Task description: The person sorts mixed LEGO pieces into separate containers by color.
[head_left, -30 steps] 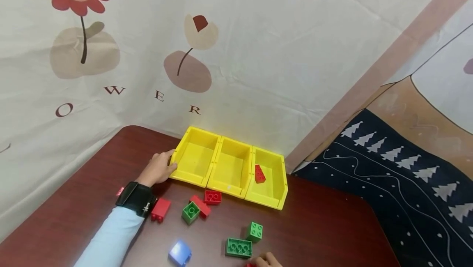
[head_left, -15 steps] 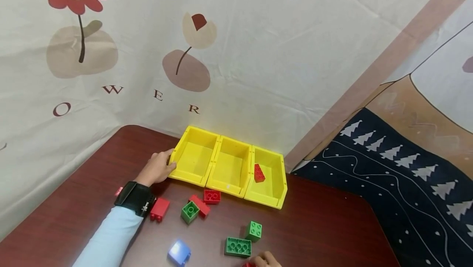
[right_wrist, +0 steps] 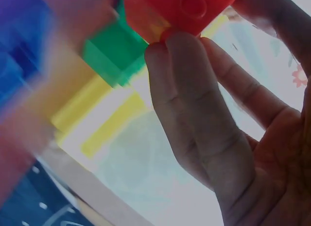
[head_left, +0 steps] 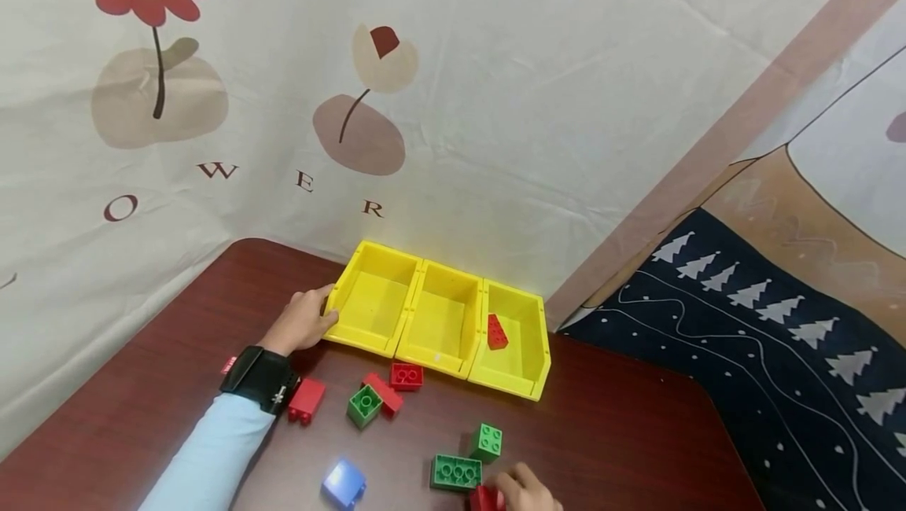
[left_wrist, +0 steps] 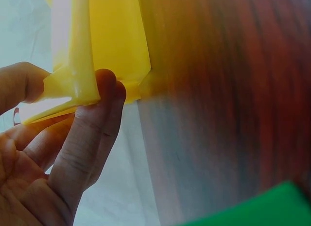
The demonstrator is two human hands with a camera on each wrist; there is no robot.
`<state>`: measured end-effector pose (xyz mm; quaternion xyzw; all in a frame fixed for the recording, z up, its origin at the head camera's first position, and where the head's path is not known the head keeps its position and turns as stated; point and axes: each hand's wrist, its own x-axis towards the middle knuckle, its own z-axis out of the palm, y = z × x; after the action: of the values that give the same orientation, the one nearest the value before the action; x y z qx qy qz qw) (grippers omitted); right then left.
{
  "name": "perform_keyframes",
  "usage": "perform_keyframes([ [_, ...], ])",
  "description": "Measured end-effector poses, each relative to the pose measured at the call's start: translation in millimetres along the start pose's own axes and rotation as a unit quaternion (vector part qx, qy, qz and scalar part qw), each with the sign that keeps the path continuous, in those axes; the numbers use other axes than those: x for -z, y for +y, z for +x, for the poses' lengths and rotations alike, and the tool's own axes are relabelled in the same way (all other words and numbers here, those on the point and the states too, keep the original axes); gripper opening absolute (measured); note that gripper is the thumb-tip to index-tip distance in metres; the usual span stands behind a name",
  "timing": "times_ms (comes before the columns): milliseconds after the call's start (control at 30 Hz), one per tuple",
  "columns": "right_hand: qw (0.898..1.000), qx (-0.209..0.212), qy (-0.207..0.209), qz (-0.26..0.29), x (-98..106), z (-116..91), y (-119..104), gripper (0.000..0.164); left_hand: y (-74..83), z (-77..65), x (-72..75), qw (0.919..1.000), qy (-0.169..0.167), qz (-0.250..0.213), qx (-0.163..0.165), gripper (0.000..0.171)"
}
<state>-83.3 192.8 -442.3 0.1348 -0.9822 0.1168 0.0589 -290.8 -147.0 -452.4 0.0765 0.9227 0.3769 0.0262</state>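
Note:
My left hand (head_left: 300, 321) grips the left wall of a yellow three-compartment bin (head_left: 403, 330). In the left wrist view, thumb and fingers (left_wrist: 77, 148) pinch the bin's edge. At the bottom of the head view, my right hand (head_left: 525, 489) holds a red toy brick (head_left: 484, 499), close beside a green brick (head_left: 456, 472) lying with its hollow side up. The right wrist view shows that red brick between thumb and fingertips. A smaller green brick (head_left: 486, 442) stands just behind. One red brick (head_left: 497, 332) lies in the bin's right compartment.
Near the left forearm lies a red brick (head_left: 307, 400). Two more red bricks, one of them upturned (head_left: 406, 376), and a green brick (head_left: 364, 406) lie before the bin. A blue brick (head_left: 344, 483) sits nearer. A printed cloth (head_left: 495, 141) hangs behind the table.
My right hand has come further into view from the bottom edge, bringing the red brick up beside the larger green one. The left hand and bin stay put.

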Motion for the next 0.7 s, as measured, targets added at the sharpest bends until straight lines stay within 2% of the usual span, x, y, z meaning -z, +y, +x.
perform_keyframes([
  [33, 0.999, -0.034, -0.012, 0.002, 7, 3, -4, 0.025, 0.1, 0.0, 0.2, 1.0, 0.0, 0.0, 0.0, 0.056],
  [167, 0.997, -0.075, -0.019, -0.015, 39, 23, -13, 0.029, 0.6, -0.7, -0.1, 1.0, 0.0, 0.001, 0.004, 0.056],
  [200, 0.997, -0.079, -0.01, -0.018, 45, 29, -14, 0.03, 0.6, -0.9, -0.6, 1.0, -0.001, 0.001, 0.005, 0.056],
  [367, 0.995, -0.085, 0.038, -0.037, 71, 59, -12, 0.034, 0.3, -1.4, -2.3, 1.0, -0.001, 0.001, 0.004, 0.057],
  [433, 0.995, -0.086, 0.042, -0.035, 77, 73, -8, 0.033, -0.1, -1.6, -2.3, 1.0, 0.002, -0.001, 0.003, 0.057],
  [700, 0.995, -0.073, 0.052, -0.034, 83, 128, 17, 0.027, -0.9, -2.0, -0.5, 1.0, 0.0, -0.006, 0.002, 0.057],
])
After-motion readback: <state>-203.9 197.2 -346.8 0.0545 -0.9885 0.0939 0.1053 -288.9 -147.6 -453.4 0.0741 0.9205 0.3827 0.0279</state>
